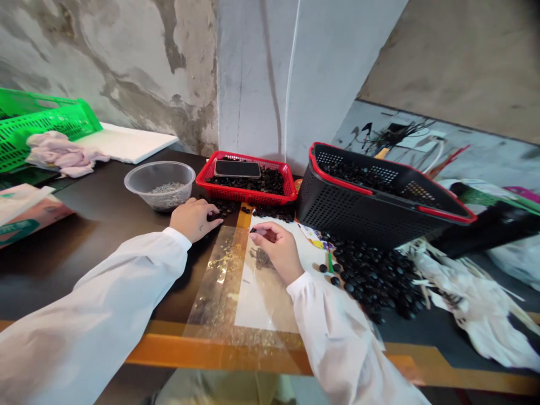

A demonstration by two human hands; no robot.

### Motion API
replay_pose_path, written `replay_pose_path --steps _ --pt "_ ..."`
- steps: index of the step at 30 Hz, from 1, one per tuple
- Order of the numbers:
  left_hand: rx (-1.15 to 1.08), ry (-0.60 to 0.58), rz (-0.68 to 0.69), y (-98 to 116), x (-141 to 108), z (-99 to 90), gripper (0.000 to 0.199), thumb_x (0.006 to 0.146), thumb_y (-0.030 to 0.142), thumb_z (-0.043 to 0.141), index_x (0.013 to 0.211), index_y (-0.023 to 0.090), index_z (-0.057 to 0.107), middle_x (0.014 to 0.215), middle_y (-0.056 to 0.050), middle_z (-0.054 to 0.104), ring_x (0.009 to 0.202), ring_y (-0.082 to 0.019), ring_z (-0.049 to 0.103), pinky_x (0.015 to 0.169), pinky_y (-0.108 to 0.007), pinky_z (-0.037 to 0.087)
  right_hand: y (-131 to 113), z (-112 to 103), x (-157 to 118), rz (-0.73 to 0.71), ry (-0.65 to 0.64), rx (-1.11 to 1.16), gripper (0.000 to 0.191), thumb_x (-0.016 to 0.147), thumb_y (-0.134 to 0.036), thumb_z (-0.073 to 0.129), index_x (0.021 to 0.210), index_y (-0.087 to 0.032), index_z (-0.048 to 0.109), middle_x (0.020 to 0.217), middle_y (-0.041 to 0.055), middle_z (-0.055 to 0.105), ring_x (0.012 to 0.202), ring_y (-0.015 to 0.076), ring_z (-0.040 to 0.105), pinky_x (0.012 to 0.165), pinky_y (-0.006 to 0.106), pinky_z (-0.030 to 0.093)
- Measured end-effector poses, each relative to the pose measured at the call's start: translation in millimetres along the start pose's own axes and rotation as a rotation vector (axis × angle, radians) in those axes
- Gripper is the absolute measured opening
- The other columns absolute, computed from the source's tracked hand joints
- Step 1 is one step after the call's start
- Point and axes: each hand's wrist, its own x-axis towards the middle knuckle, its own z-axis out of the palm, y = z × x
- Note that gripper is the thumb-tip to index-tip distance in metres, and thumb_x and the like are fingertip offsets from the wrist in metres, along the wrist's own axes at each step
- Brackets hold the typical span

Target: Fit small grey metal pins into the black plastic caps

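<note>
Hands apart: left hand [194,219] with fingertips resting on loose black buttons [223,207] beside the red tray [219,164], right hand [274,250] pinching a single button [254,230] above a white sheet [264,298] on the surface [97,236], larger button heap [375,278] at right.

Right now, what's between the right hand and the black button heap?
In the head view: a green stick and a few loose black buttons on white paper, between the right hand and the button heap.

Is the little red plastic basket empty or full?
Nearly full: the red plastic basket holds small black round buttons almost up to its rim, and a black smartphone lies on top.
</note>
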Motion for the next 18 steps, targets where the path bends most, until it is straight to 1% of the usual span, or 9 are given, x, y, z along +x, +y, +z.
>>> replay_pose_path --steps 2,4,6,8,9,11,13,18 --pt "-0.024 0.027 0.027 0 1 3.0 0.032 0.087 0.048 0.060 0.102 0.025 0.075 0.094 -0.006 0.072 0.090 -0.027 0.060 0.075 -0.035 0.047 1 1 0 0.005 -0.014 0.001 0.020 0.070 -0.032 0.080 0.086 -0.022 0.072 0.082 0.0015 0.072 0.078 0.0160 0.068 0.077 0.030 0.055" --pt "-0.068 0.077 0.086 3 1 3.5 0.028 0.088 0.044 0.060 0.102 0.024 0.074 0.093 -0.005 0.073 0.088 -0.026 0.062 0.078 -0.035 0.048 2 1 0 0.002 -0.016 -0.009 0.020 0.071 -0.032 0.080 0.086 -0.022 0.072 0.083 0.0018 0.073 0.079 0.0163 0.069 0.076 0.030 0.055" --pt "-0.158 0.150 0.148 12 -3 0.9 0.026 0.090 0.040 0.059 0.105 0.023 0.072 0.092 -0.004 0.073 0.086 -0.023 0.064 0.078 -0.033 0.048 2 1 -1 -0.007 0.008 -0.035 0.025 0.072 -0.032 0.079 0.092 -0.022 0.071 0.084 0.0017 0.073 0.079 0.0166 0.070 0.076 0.030 0.056" --pt "-0.278 0.217 0.216 24 -9 -4.2 0.024 0.091 0.036 0.059 0.108 0.023 0.069 0.090 -0.003 0.072 0.081 -0.019 0.065 0.075 -0.029 0.049 1 1 -2 -0.031 0.055 -0.086 0.031 0.073 -0.032 0.079 0.100 -0.023 0.067 0.084 0.0009 0.074 0.078 0.0168 0.070 0.076 0.030 0.057" --pt "-0.328 0.234 0.254 31 -12 -7.1 0.023 0.091 0.034 0.059 0.108 0.022 0.069 0.089 -0.002 0.072 0.078 -0.017 0.065 0.073 -0.028 0.048 0 0 -3 -0.054 0.073 -0.123 0.031 0.074 -0.032 0.078 0.101 -0.023 0.066 0.083 0.0005 0.074 0.077 0.0168 0.071 0.075 0.030 0.057" --pt "-0.396 0.236 0.330 42 -18 -12.9 0.021 0.091 0.031 0.060 0.107 0.022 0.069 0.090 -0.002 0.071 0.077 -0.016 0.064 0.071 -0.026 0.048 -2 0 -5 -0.123 0.079 -0.203 0.022 0.077 -0.029 0.077 0.095 -0.023 0.066 0.083 0.0001 0.073 0.077 0.0164 0.071 0.076 0.029 0.057" --pt "-0.449 0.228 0.379 50 -22 -17.3 0.020 0.091 0.029 0.060 0.107 0.021 0.068 0.092 -0.003 0.069 0.078 -0.015 0.063 0.071 -0.025 0.047 -5 1 -7 -0.190 0.055 -0.264 0.013 0.079 -0.027 0.075 0.089 -0.022 0.068 0.084 0.0002 0.073 0.078 0.0161 0.071 0.078 0.029 0.057" --pt "-0.541 0.264 0.456 55 -23 -19.0 0.018 0.090 0.027 0.063 0.105 0.019 0.069 0.081 -0.001 0.064 0.069 -0.013 0.056 0.068 -0.024 0.045 -7 3 -9 -0.261 0.014 -0.319 0.011 0.081 -0.025 0.074 0.091 -0.023 0.070 0.087 -0.0001 0.075 0.077 0.0163 0.072 0.079 0.028 0.058"
